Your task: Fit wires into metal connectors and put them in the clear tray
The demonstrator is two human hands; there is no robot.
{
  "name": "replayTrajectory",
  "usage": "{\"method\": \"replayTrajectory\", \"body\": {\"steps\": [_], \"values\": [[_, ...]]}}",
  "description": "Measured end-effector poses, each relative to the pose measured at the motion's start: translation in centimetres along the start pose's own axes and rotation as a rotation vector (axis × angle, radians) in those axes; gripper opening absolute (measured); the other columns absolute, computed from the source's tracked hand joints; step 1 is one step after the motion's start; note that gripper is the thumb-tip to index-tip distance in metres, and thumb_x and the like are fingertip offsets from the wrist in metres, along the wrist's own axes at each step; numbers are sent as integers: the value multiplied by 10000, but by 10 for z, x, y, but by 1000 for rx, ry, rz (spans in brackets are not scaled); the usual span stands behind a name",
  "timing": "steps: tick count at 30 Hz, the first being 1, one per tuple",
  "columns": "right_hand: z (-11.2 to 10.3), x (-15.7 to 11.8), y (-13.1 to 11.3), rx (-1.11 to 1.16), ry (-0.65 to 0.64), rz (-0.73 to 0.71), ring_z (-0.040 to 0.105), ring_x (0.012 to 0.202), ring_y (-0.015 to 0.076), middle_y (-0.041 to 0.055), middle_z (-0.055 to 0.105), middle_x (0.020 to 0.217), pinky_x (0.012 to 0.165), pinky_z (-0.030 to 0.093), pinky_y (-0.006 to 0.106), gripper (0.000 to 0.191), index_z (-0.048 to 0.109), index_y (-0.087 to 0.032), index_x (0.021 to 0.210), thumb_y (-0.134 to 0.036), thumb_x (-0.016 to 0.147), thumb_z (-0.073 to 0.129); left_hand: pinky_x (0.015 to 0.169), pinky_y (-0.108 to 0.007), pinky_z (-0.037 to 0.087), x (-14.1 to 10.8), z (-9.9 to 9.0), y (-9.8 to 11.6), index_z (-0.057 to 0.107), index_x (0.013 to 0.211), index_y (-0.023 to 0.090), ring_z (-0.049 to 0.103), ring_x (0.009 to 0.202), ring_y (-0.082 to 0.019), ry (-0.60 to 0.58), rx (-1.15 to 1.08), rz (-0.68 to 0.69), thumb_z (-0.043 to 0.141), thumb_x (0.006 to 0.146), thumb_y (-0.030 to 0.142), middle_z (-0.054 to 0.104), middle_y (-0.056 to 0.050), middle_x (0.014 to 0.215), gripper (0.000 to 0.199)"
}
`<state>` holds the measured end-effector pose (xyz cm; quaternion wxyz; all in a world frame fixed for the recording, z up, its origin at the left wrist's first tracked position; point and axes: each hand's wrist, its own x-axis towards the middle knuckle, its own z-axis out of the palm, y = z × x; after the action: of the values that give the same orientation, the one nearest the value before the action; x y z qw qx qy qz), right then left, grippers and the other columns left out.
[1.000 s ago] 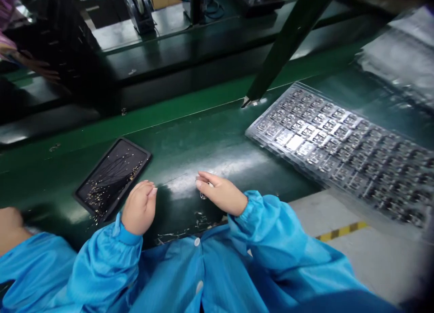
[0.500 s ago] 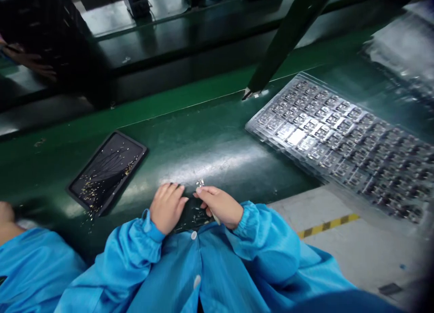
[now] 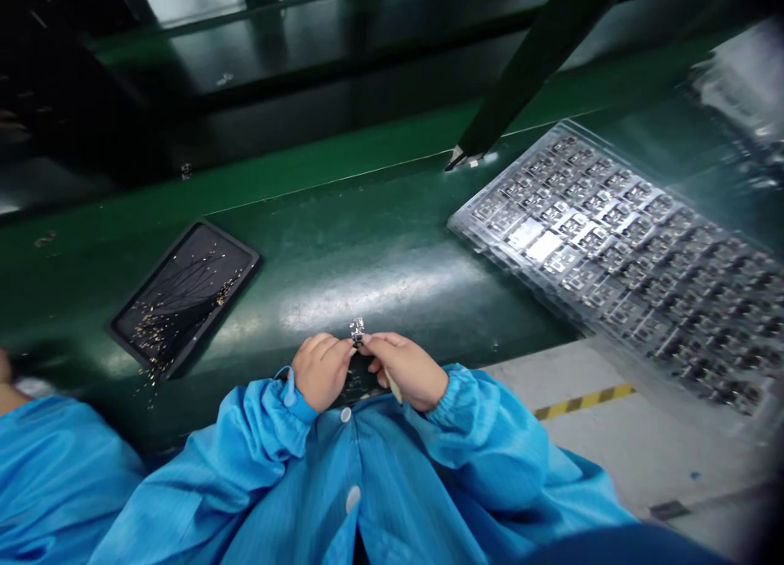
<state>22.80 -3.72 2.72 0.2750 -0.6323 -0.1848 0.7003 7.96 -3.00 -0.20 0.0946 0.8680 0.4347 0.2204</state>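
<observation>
A small shiny metal part (image 3: 357, 329) stands upright between my two hands at the near side of the green bench. My right hand (image 3: 412, 372) is closed, thumb and forefinger pinching the part's right lower side. A pale, thin stick-like tool (image 3: 394, 385) pokes out beneath its curled fingers; its other end is hidden. My left hand (image 3: 322, 371) is also closed, with thumb and forefinger meeting at the part's lower left. Whether a thin wire lies in that pinch is too small to tell.
A black tray (image 3: 184, 300) of dark wires with gold tips lies left, some tips over its near edge. Stacked clear plastic trays (image 3: 612, 230) of metal parts lie right, overhanging the bench. A green post (image 3: 520, 79) rises behind. A neighbour's blue sleeve (image 3: 61, 467) is at left.
My left hand has moved right, from lying with fingers spread on the bench to pinching at the metal part. My right hand still grips the part, which now stands more upright. The view shifted slightly.
</observation>
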Motion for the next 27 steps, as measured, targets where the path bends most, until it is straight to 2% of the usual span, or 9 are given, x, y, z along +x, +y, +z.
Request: {"method": "replayTrajectory", "body": {"steps": [3, 5, 8, 11, 13, 15, 17, 22, 27], "values": [[-1, 10, 0, 77, 180, -114, 402, 367, 54, -44, 510, 548, 350, 313, 184, 294, 555, -172, 782, -451, 697, 515, 753, -319, 430, 3, 4, -1, 590, 814, 186, 544, 809, -174, 46, 104, -51, 423, 803, 209, 628, -27, 750, 168], [-1, 16, -1, 108, 319, -204, 435, 384, 67, -43, 516, 553, 368, 334, 191, 357, 543, -178, 854, -494, 693, 507, 769, -339, 410, 5, 6, -1, 590, 788, 196, 529, 849, -192, 5, 157, -95, 427, 800, 211, 625, -26, 755, 164], [0, 23, -2, 79, 445, -379, 480, 440, 86, -26, 546, 582, 426, 384, 207, 402, 523, -174, 912, -522, 726, 449, 778, -348, 390, 7, 8, -1, 592, 757, 203, 513, 877, -206, -48, 195, -130, 430, 800, 224, 620, -26, 745, 170], [3, 27, 4, -11, 530, -620, 534, 547, 102, 13, 603, 693, 597, 453, 262, 356, 505, -171, 921, -469, 795, 355, 775, -341, 382, 7, 7, -1, 594, 752, 203, 509, 877, -203, -56, 207, -134, 426, 800, 224, 618, -25, 749, 176], [5, 31, 10, -73, 586, -772, 568, 651, 118, 33, 627, 766, 725, 448, 311, 301, 488, -178, 925, -413, 819, 333, 771, -336, 383, 7, 7, -1, 594, 749, 202, 511, 864, -198, -60, 206, -129, 421, 802, 222, 615, -22, 742, 182], [6, 35, 16, -113, 615, -880, 584, 731, 132, 40, 639, 790, 779, 437, 336, 257, 466, -187, 933, -377, 826, 331, 769, -334, 385, 7, 7, -2, 592, 745, 201, 512, 855, -196, -61, 199, -124, 418, 803, 224, 613, -20, 737, 185], [7, 38, 21, -119, 610, -936, 593, 740, 135, 38, 643, 793, 754, 452, 333, 237, 446, -194, 943, -364, 827, 328, 771, -333, 387, 7, 7, -3, 590, 745, 201, 510, 860, -197, -61, 188, -123, 421, 803, 227, 615, -18, 743, 180], [7, 42, 25, -109, 579, -967, 601, 657, 123, 29, 646, 802, 663, 479, 303, 213, 433, -207, 941, -356, 828, 331, 781, -337, 386, 6, 7, -3, 588, 747, 201, 510, 861, -197, -56, 164, -128, 427, 798, 219, 614, -16, 754, 169], [7, 43, 26, -130, 601, -1007, 607, 709, 134, 33, 645, 802, 693, 482, 320, 188, 424, -205, 945, -328, 831, 340, 776, -337, 384, 6, 7, -3, 583, 751, 198, 506, 866, -199, -57, 166, -125, 437, 795, 218, 611, -18, 744, 154]]}}
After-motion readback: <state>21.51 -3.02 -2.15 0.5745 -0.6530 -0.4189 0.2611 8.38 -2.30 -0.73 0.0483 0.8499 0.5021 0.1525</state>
